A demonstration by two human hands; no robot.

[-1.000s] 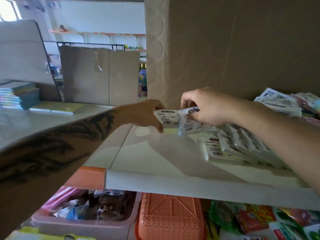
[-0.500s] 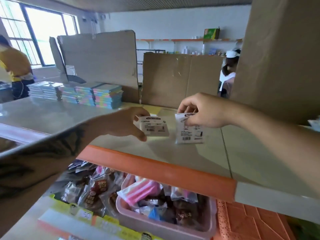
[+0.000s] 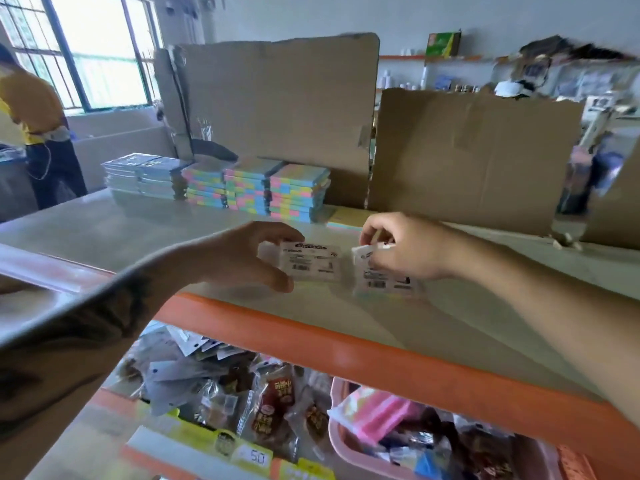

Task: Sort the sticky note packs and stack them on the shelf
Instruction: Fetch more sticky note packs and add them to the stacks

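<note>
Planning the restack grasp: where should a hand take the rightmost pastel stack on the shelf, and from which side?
Take the rightmost stack by its two short ends, coming from above and in front. It is a flat rectangular block; cardboard stands close behind, another stack crowds its left, so only the top, front and right end are free.

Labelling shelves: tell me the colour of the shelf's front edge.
Orange. The shelf edge shows plainly in the head view, below both hands.

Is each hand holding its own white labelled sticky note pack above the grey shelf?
Yes: the left hand grips one white pack and the right hand pinches another.
</note>
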